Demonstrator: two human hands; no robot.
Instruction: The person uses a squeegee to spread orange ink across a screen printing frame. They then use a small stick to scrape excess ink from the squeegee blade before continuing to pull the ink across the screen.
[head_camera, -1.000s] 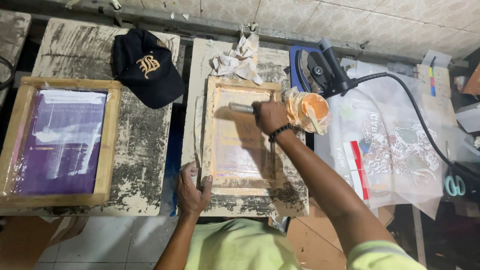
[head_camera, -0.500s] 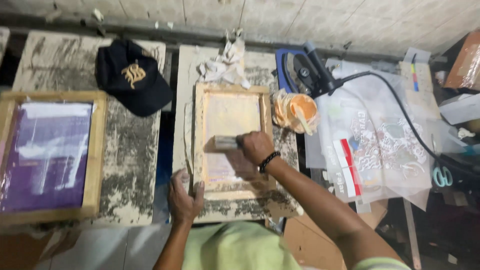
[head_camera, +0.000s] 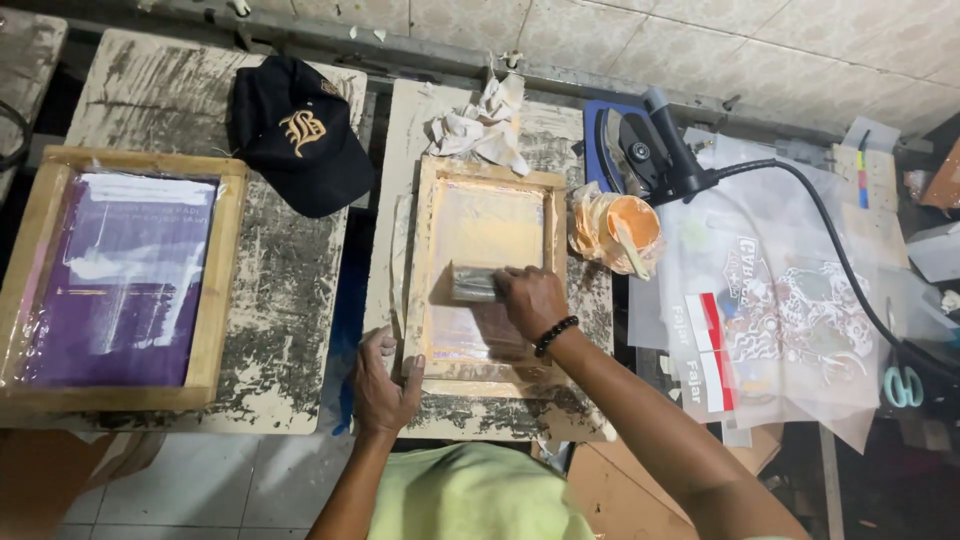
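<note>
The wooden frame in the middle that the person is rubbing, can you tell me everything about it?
The wooden frame is a pale rectangle with a thin screen stretched inside, smeared with orange ink. It lies flat on a paint-stained table. The left hand presses its lower left corner. The right hand holds a squeegee on the screen. A white rag lies just beyond its far edge.

squeegee (head_camera: 472, 285) partly hidden by right hand (head_camera: 530, 300) (grip unclear)

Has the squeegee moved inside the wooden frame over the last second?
Yes. The squeegee in the right hand has come from the far edge of the wooden screen frame toward the person, now about mid-screen.
</note>
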